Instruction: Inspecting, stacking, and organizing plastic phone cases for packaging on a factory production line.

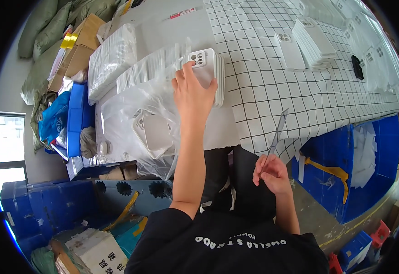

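while left grip (193, 93) touches case (203, 75) — shirt (226, 262) shows lettering (239, 243)

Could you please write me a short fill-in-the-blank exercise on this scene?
1. The left hand touches a phone case coloured ___.
2. The right hand, holding a thin strip, is ___ (closer or farther) to the person's torso than the left.
3. The cloth has ___ grid lines.
4. The bin below it bears ___ tape.

Missing words: white; closer; black; yellow
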{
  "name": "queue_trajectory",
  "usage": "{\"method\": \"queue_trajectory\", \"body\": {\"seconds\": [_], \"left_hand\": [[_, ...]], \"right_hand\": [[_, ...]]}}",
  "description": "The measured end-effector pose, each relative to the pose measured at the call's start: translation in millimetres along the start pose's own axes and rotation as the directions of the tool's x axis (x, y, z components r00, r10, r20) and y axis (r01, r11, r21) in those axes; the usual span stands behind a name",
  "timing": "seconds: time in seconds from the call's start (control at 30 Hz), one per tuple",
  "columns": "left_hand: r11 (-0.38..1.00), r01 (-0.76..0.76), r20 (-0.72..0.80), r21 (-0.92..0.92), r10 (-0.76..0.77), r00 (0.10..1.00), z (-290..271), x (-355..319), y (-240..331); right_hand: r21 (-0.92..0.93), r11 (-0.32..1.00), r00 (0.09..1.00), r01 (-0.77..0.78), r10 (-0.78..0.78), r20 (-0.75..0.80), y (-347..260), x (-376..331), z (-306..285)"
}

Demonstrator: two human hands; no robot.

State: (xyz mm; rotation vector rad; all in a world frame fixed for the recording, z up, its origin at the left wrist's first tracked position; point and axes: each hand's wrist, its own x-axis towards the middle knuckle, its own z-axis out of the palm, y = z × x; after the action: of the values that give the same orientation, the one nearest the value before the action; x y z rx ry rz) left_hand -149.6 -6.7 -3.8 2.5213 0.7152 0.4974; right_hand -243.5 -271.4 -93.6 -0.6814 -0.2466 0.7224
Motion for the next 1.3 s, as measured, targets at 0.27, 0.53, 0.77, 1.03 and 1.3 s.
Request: {"method": "queue_trajectory", "body": {"seconds": [0.27,0.53,0.77,1.03,1.3], "left_hand": [[0.8,0.013,-0.036,-0.599,-0.043,0.998,-24.3,-12.1,-19.6],[-0.543,0.576,0.419,-0.611,0.396,0.817,-25.4,-111.4,-24.0],[-0.555,0.659,0.447,-0.508,0.484,0.752,-3.1,-143.6,-35.9],[-0.5,0.709,0.444,-0.496,0.556,0.703,-1.6,-150.8,-44.0],[0.454,0.216,0.325,-0.864,0.177,0.929,-18.1,-148.9,-19.2]], "right_hand": [[-0.098,0.994,0.999,0.038,-0.038,0.006,9.9,11.3,12.0],[-0.009,0.994,0.994,0.105,-0.105,0.017,3.3,27.5,28.4],[-0.268,0.954,0.955,0.134,-0.197,-0.224,7.9,34.9,53.4],[-0.168,0.96,0.942,0.223,-0.256,-0.216,13.0,39.2,60.4],[-0.376,0.926,0.868,0.025,-0.207,-0.451,-0.3,36.3,63.5]]}}
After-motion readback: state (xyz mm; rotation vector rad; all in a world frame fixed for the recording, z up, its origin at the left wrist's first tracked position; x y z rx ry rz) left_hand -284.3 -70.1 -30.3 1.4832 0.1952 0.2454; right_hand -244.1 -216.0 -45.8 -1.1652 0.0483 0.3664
